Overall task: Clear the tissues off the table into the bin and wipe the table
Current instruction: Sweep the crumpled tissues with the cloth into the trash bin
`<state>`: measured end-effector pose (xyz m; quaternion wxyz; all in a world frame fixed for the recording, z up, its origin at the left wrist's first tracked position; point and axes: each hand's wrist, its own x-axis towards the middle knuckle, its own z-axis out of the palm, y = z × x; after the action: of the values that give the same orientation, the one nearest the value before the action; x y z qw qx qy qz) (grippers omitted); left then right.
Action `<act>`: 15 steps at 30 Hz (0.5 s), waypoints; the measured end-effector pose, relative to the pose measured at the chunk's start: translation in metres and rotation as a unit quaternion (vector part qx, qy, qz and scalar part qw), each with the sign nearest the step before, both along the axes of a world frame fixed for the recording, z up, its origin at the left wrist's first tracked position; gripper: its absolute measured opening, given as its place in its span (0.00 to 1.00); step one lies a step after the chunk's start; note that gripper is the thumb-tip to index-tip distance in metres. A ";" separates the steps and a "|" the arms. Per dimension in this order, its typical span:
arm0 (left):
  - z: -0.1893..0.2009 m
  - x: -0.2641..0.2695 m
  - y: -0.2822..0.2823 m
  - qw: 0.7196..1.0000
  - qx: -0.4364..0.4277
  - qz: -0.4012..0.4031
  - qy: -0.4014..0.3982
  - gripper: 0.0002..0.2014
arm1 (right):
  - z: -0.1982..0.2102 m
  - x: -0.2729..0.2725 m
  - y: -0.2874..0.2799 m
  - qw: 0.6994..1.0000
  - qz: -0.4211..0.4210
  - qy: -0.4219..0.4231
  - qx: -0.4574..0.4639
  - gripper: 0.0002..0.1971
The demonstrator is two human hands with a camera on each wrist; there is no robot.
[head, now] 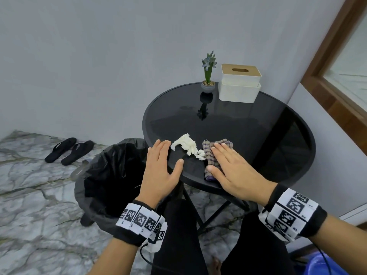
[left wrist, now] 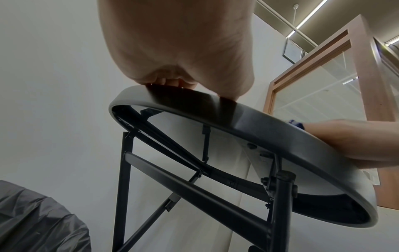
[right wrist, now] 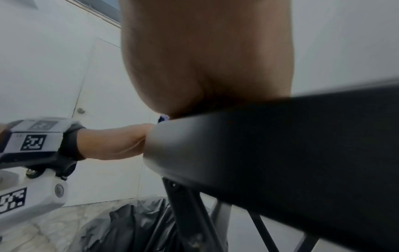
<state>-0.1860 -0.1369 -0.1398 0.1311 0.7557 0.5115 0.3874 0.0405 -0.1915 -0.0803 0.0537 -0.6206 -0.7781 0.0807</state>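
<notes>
1. Fingers (head: 158, 149) of the left hand (head: 159, 171) lie straight and close together, thumb spread to the side, palm down at the near-left edge of the round black glass-topped table (head: 258, 124); they hold nothing. From the left wrist view the fingertips touch the table's rim (left wrist: 248, 122).
2. Left of the table, on the marbled grey floor (head: 29, 195), a pair of black flip-flops (head: 69, 149) lies near the wall.
3. Just beside the table's left edge and below the left hand stands the bin lined with a black plastic bag (head: 107, 175), its mouth open.
4. On the tabletop, between the two hands, lies a crumpled white tissue (head: 185, 144); its left end sits just beside the left fingertips, and a small white scrap (head: 201, 154) at its right end touches the cloth.
5. That cloth is a folded, ribbed grey-and-purple wiping cloth (head: 210, 155), flat on the table near its front edge.
6. Resting on the cloth is the right hand (head: 236, 171), palm down, fingers straight and slightly spread, pressing rather than gripping.
7. At the back of the table stand a small potted plant with blue-grey flowers (head: 208, 74) and, to its right, a white tissue box with a tan slotted lid (head: 240, 84).
8. On the far right runs a brown wooden frame around a glass panel (head: 325, 76).
</notes>
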 end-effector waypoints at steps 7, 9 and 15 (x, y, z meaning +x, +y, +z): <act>-0.001 0.001 -0.001 1.000 0.009 0.005 -0.004 0.32 | -0.011 -0.027 0.006 0.996 -0.089 -0.018 0.021 0.40; -0.001 0.001 0.000 1.000 0.010 0.006 -0.001 0.31 | -0.014 -0.033 0.008 0.995 -0.101 0.004 0.022 0.40; -0.001 0.000 0.000 1.000 0.008 0.005 0.010 0.31 | -0.013 -0.060 0.022 0.994 -0.105 0.021 0.008 0.36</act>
<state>-0.1860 -0.1371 -0.1405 0.1184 0.7581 0.5132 0.3846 -0.0196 -0.1698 -0.0933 0.0834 -0.6968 -0.7078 0.0810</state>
